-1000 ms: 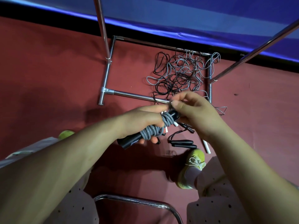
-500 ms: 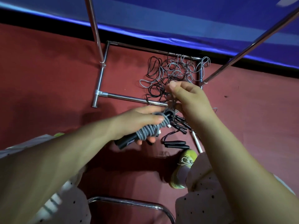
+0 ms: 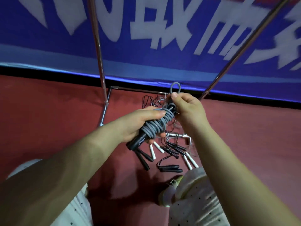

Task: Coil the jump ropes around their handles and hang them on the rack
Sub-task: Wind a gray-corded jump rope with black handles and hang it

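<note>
— Which way does the bundle lie?

— The black handles point(image 3: 138, 142) run aslant, butt ends low toward the left, tips up by the right hand point(image 3: 187, 108). The grey rope point(image 3: 156, 126) is wound crosswise round them, held in the air above the red floor point(image 3: 48, 115).

— And the hands?

— The left hand point(image 3: 138, 123) grips the coil; the right pinches a small loop point(image 3: 175, 88) standing upright.

— Changed since before?

— The loop is new, the bundle is higher, and the rack point(image 3: 97, 46) posts and banner point(image 3: 162, 30) fill more of the view.
</note>
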Available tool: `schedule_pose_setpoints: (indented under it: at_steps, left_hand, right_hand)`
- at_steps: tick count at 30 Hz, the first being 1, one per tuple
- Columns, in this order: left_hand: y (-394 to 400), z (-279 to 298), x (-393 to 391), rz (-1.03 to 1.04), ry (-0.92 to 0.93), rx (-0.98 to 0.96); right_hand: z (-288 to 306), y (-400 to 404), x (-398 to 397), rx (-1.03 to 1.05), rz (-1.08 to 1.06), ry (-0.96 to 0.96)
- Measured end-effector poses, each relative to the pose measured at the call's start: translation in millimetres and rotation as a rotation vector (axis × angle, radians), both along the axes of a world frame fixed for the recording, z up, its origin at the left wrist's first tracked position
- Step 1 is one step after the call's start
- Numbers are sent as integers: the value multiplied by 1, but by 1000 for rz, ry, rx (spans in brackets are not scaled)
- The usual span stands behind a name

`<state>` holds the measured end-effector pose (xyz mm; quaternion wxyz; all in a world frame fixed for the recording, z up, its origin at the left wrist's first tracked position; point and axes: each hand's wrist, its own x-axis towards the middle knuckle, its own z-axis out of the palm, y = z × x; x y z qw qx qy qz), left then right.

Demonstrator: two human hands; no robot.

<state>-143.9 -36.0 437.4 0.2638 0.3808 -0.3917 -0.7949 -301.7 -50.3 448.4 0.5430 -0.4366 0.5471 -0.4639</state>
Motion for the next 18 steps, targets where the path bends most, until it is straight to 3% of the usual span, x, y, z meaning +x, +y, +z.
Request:
schedule_pose_setpoints:
  at_steps: [4, 11, 18]
  left_hand:
    - [-7, 60, -8, -1, 45, -81]
    - [-47, 153, -11, 164, 47, -247]
    - [-76, 197, 4, 166, -118, -247]
  right_hand:
    - [65, -10, -4, -119, -54, 17]
    - [158, -36, 0, -265, 61, -2]
    - [205, -80, 28, -372, -18, 161]
